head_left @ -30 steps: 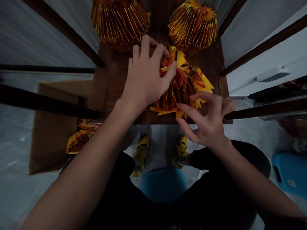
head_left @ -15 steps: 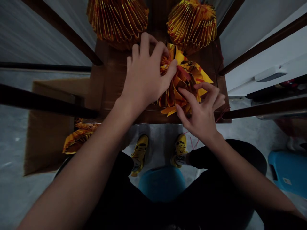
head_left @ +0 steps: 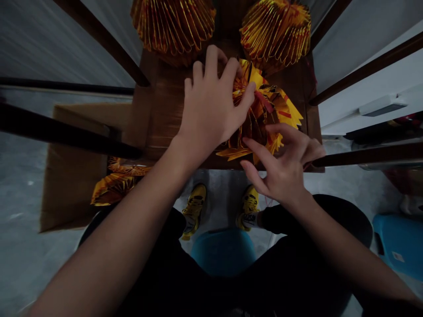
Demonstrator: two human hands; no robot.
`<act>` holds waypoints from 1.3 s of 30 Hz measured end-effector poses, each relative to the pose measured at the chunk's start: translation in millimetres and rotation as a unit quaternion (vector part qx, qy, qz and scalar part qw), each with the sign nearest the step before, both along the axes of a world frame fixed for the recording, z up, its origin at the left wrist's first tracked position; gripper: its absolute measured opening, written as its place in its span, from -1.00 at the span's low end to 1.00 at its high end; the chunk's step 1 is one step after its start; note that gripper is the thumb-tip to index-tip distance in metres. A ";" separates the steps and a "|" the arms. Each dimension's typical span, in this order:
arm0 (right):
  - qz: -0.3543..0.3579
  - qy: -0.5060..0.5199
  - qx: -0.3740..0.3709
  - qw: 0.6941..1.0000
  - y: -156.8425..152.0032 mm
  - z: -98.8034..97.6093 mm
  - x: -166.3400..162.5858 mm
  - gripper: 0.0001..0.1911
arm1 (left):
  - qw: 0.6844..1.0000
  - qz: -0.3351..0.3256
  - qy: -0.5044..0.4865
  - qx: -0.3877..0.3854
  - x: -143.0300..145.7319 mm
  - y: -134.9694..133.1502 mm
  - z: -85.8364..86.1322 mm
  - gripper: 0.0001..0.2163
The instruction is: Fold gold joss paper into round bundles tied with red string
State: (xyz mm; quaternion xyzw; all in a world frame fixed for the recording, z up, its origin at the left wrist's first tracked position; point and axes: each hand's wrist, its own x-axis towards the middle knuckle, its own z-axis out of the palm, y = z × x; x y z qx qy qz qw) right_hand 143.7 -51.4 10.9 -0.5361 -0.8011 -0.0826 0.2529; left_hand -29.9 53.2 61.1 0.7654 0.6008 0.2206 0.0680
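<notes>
A pleated gold-and-red paper fan (head_left: 259, 116) with yellow pointed edges lies on the dark wooden seat (head_left: 161, 110). My left hand (head_left: 211, 101) pinches its gathered upper part between fingers and thumb. My right hand (head_left: 280, 165) sits at the fan's lower right, fingers spread, with the fingertips at the paper's edge and no clear grip. Behind them, two finished round pleated gold fans (head_left: 173, 28) (head_left: 276, 37) rest at the seat's far end, partly cut off by the frame.
Dark wooden rails (head_left: 370, 154) cross both sides of the seat. A cardboard sheet (head_left: 72, 185) on the floor at left carries more gold paper (head_left: 114, 187). Yellow shoes (head_left: 194, 204) and a blue stool (head_left: 223, 253) lie below; another blue stool (head_left: 399, 242) stands right.
My right hand has moved down and right, its fingers easing off the paper and spreading. The fan's pleats have shifted slightly under my left hand, which stays on the gathered part.
</notes>
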 end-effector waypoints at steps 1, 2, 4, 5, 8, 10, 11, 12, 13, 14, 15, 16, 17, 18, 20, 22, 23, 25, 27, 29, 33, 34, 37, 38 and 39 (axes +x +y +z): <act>-0.015 -0.012 -0.017 1.000 0.3 -2.6 -3.9 -0.60 | 1.000 -0.001 -0.001 0.003 0.2 0.0 -0.7 -0.65; -0.025 -0.020 -0.034 0.999 0.5 -4.6 -6.2 -0.62 | 1.000 0.001 -0.003 0.005 0.4 0.1 -1.5 -0.65; -0.017 -0.025 -0.055 0.998 -0.4 -5.7 -6.5 -0.64 | 1.000 0.013 -0.012 -0.002 1.4 0.3 -2.8 -0.66; -0.002 -0.017 -0.048 0.999 -1.5 -4.7 -5.1 -0.62 | 0.999 0.027 -0.016 -0.006 2.2 0.1 -3.0 -0.67; 0.051 0.030 0.020 0.998 -5.5 0.9 -2.7 -0.65 | 0.998 0.051 -0.014 -0.019 4.7 -2.0 -1.0 -0.66; 0.050 0.032 0.049 0.997 -6.7 2.6 -6.5 -0.75 | 0.999 0.041 -0.006 -0.026 5.5 -4.6 2.4 -0.63; 0.035 0.015 0.052 0.998 -6.5 2.0 -9.6 -0.71 | 0.999 0.033 0.001 -0.029 5.6 -6.1 4.2 -0.61; 0.016 -0.010 0.050 0.999 -6.0 0.5 -12.9 -0.64 | 0.999 0.027 0.008 -0.030 5.6 -7.5 5.9 -0.59; 0.000 -0.038 0.048 0.998 -5.2 -1.6 -15.5 -0.62 | 0.999 0.027 0.014 -0.026 5.6 -8.8 7.2 -0.59; -0.005 -0.060 0.046 0.997 -4.3 -3.9 -16.8 -0.64 | 0.999 0.029 0.021 -0.020 5.6 -9.7 7.9 -0.60; 0.000 -0.075 0.040 0.996 -3.7 -5.8 -16.7 -0.68 | 0.999 0.032 0.024 -0.016 5.5 -10.2 8.0 -0.61; 0.013 -0.079 0.032 0.996 -3.4 -7.2 -15.2 -0.68 | 0.999 0.037 0.021 -0.013 5.4 -10.1 7.5 -0.62; 0.028 -0.066 0.032 0.997 -3.6 -7.8 -12.6 -0.64 | 0.999 0.039 0.014 -0.011 5.3 -9.6 6.6 -0.63; 0.038 -0.041 0.043 0.998 -4.2 -7.7 -9.6 -0.61 | 0.999 0.043 0.004 -0.008 5.0 -8.6 5.4 -0.64; 0.044 0.021 0.095 0.994 -5.8 -6.6 -4.9 -0.62 | 0.999 0.042 -0.017 -0.011 4.2 -5.9 3.0 -0.65; 0.039 0.054 0.141 0.988 -6.6 -6.5 -4.8 -0.73 | 0.999 0.036 -0.028 -0.021 3.1 -3.6 1.5 -0.64; 0.030 0.052 0.144 0.988 -6.3 -7.4 -6.5 -0.74 | 0.999 0.033 -0.031 -0.029 2.6 -2.8 1.2 -0.64; 0.005 0.029 0.124 0.992 -4.4 -10.6 -11.2 -0.69 | 0.998 0.029 -0.041 -0.041 2.0 -2.3 0.9 -0.63; -0.022 0.004 0.094 0.995 -1.9 -14.1 -13.8 -0.70 | 0.998 0.028 -0.049 -0.039 1.9 -2.7 0.8 -0.63; -0.017 -0.003 0.073 0.997 -0.9 -15.5 -12.2 -0.75 | 0.998 0.031 -0.049 -0.039 2.5 -3.2 0.5 -0.63; 0.037 0.017 0.136 0.990 -6.2 -10.6 -5.3 -0.65 | 0.997 0.046 -0.045 -0.038 4.0 -2.4 -1.0 -0.63; 0.040 0.016 0.163 0.986 -8.4 -8.9 -5.1 -0.68 | 0.997 0.047 -0.047 -0.038 4.3 -1.9 -1.3 -0.63; 0.005 -0.010 0.178 0.984 -13.2 -7.0 -9.0 -0.76 | 0.996 0.046 -0.057 -0.048 4.8 -1.0 -2.0 -0.65; -0.012 -0.017 0.167 0.986 -13.8 -7.6 -10.8 -0.71 | 0.996 0.045 -0.059 -0.051 5.0 -1.0 -2.1 -0.65; -0.025 -0.023 0.160 0.987 -14.0 -8.8 -12.2 -0.66 | 0.996 0.048 -0.058 -0.053 5.2 -1.1 -2.0 -0.65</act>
